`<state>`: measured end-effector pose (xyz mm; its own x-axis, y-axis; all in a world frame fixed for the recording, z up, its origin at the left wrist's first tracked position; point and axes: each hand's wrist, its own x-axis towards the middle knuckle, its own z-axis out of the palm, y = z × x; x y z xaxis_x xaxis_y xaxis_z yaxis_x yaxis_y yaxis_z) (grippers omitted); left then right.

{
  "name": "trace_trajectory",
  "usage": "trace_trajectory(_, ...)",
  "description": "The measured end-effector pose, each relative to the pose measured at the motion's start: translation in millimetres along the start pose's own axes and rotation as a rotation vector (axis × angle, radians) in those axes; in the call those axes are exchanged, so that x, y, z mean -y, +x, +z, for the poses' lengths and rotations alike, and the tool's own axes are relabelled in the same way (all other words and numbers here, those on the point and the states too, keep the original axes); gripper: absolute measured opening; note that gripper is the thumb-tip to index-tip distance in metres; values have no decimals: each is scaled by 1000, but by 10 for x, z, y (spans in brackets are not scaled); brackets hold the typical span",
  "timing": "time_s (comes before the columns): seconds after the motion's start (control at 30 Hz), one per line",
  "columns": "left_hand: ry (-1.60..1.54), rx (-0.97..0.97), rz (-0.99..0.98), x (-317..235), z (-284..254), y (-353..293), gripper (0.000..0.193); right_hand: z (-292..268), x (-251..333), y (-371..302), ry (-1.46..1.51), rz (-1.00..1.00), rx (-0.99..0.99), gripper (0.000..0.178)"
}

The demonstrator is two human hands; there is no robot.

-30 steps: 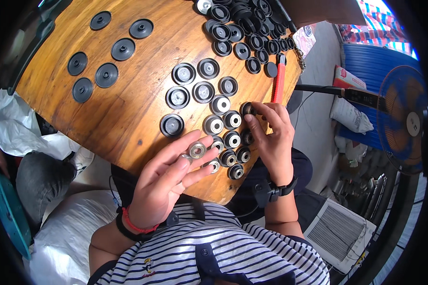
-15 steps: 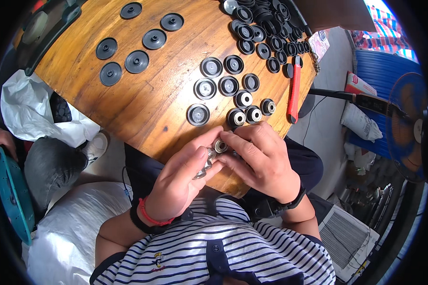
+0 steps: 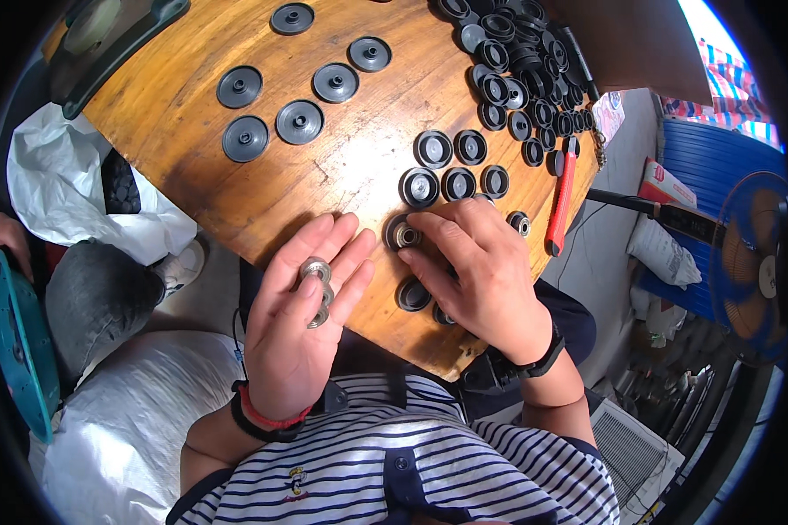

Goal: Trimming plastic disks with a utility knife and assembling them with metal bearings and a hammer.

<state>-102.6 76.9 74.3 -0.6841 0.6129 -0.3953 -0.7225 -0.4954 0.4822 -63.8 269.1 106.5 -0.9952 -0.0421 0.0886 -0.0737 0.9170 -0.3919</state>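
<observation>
Palm up near the table's front edge, my left hand (image 3: 291,350) holds several small silver ball bearings (image 3: 316,267) in a row, the thumb resting against them. My right hand (image 3: 490,271) pinches one ball bearing (image 3: 406,236) between thumb and fingers, at the mouth of a shallow black round cap (image 3: 391,230) on the table. Beyond it stand more black caps (image 3: 432,149) in loose rows. Right of my fingers a cap with a bearing in it (image 3: 518,224) shows. Another black cap (image 3: 412,295) sits below my right hand, partly covered.
Black flanged discs (image 3: 300,122) lie at the far left of the wooden table (image 3: 184,166). A heap of black caps (image 3: 525,57) fills the far right. A red utility knife (image 3: 563,206) lies by the right edge. A fan (image 3: 753,254) stands at the right.
My right hand has left the bearings in my left hand and brought one to a black cap. My left hand has drawn away leftward, its palm opening upward. The view has shifted slightly.
</observation>
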Motion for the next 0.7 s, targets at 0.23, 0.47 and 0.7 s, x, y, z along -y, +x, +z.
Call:
trace_trajectory(0.23, -57, 42, 47, 59, -46, 86, 59, 0, 15, -8, -37, 5, 16, 34)
trace_trajectory(0.47, -76, 41, 64, 82, -38, 106, 57, -11, 46, -35, -65, 42, 18, 34)
trace_trajectory(0.7, -66, 47, 70, 97, -53, 125, 57, 3, 37, -20, -61, 42, -3, 32)
